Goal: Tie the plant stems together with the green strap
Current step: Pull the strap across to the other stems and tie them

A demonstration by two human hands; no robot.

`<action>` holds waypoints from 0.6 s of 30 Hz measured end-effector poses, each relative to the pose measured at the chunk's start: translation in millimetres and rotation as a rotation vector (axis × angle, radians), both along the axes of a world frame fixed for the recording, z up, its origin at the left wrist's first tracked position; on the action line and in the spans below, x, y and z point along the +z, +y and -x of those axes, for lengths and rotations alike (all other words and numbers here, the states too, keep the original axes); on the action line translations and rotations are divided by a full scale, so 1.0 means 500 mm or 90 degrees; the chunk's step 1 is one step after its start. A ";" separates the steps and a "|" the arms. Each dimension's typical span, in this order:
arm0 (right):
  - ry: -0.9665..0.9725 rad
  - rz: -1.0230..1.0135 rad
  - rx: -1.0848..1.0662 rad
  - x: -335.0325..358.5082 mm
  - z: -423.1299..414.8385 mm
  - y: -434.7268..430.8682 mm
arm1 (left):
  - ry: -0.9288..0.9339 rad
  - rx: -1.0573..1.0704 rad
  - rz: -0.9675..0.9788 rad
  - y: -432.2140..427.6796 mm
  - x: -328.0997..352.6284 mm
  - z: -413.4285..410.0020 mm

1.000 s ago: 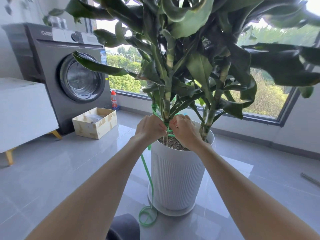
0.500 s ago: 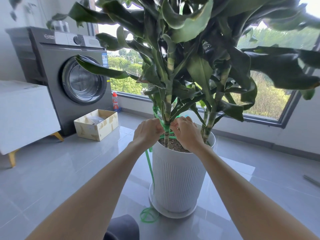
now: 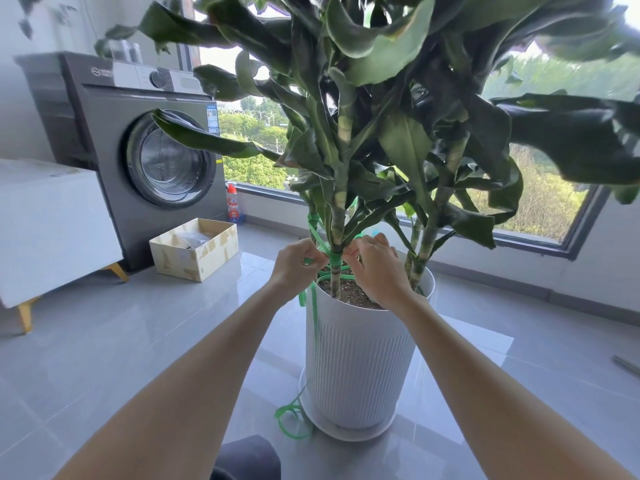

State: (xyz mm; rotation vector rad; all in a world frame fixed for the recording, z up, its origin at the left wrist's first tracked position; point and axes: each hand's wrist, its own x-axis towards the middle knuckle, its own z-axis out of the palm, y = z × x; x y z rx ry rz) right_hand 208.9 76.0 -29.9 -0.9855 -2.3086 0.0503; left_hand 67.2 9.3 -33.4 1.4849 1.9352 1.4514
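Note:
A tall leafy plant with several striped stems (image 3: 341,209) grows from a white ribbed pot (image 3: 360,358) on the floor. The green strap (image 3: 334,260) wraps around the front stem just above the soil, with more turns higher on a stem behind it. My left hand (image 3: 298,265) pinches the strap on the stem's left side. My right hand (image 3: 375,268) pinches it on the right side, fingers closed at the stem. The strap's loose length hangs down the pot's left side and coils on the floor.
A grey washing machine (image 3: 138,150) stands at the back left, beside a white cabinet (image 3: 52,230). An open cardboard box (image 3: 195,249) and a red bottle (image 3: 232,204) sit near the window. Large leaves overhang my hands. Grey tiles surround the pot.
Both hands stay at the front stem; they have parted a little, so the strap wrapped around the stem now shows between them. The view has shifted slightly.

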 end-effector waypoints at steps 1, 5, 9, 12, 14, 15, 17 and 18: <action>0.001 -0.005 -0.001 -0.001 0.000 0.000 | -0.005 0.004 -0.006 0.002 -0.003 0.000; 0.014 -0.017 0.000 -0.005 0.000 -0.004 | -0.046 0.012 -0.006 0.011 -0.009 0.000; 0.025 -0.014 0.001 -0.008 0.000 -0.005 | -0.098 0.006 0.004 0.013 -0.011 -0.004; 0.036 -0.007 0.007 -0.009 0.000 -0.002 | -0.126 0.001 0.009 0.013 -0.011 -0.006; 0.057 0.007 0.014 -0.010 0.000 -0.001 | -0.134 0.002 0.000 0.014 -0.012 -0.006; 0.071 0.019 0.019 -0.011 0.000 -0.001 | -0.138 0.004 -0.012 0.015 -0.013 -0.006; 0.098 0.044 0.021 -0.011 0.000 0.000 | -0.129 0.013 -0.038 0.016 -0.017 -0.010; 0.109 0.056 0.019 -0.011 0.000 0.001 | -0.119 0.021 -0.047 0.015 -0.018 -0.013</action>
